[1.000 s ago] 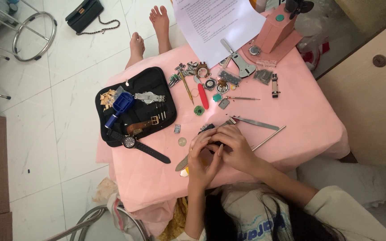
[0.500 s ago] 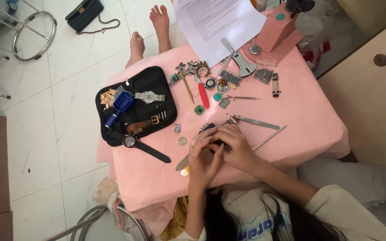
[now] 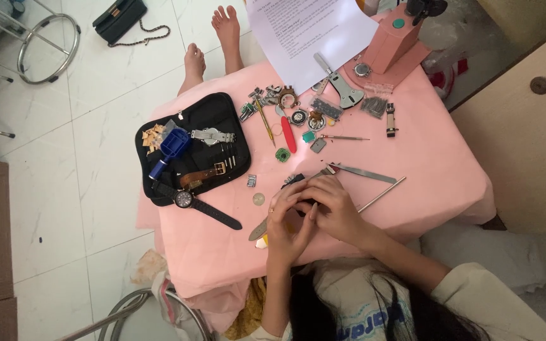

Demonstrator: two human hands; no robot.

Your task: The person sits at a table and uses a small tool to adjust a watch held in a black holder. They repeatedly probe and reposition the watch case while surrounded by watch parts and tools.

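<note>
My two hands meet over the near middle of the pink table. My left hand and my right hand close together around a small dark object, mostly hidden by the fingers; it may be a watch part. A bit of black strap sticks out above the fingers. A flat metal blade tool lies under my left hand. Metal tweezers and a thin rod lie just to the right of my right hand.
A black open tool case at the left holds a blue tool and watch bands; a black wristwatch lies at its edge. Small parts, a red tool, a pink press and a paper sheet sit at the back. Another person's bare feet stand beyond the table.
</note>
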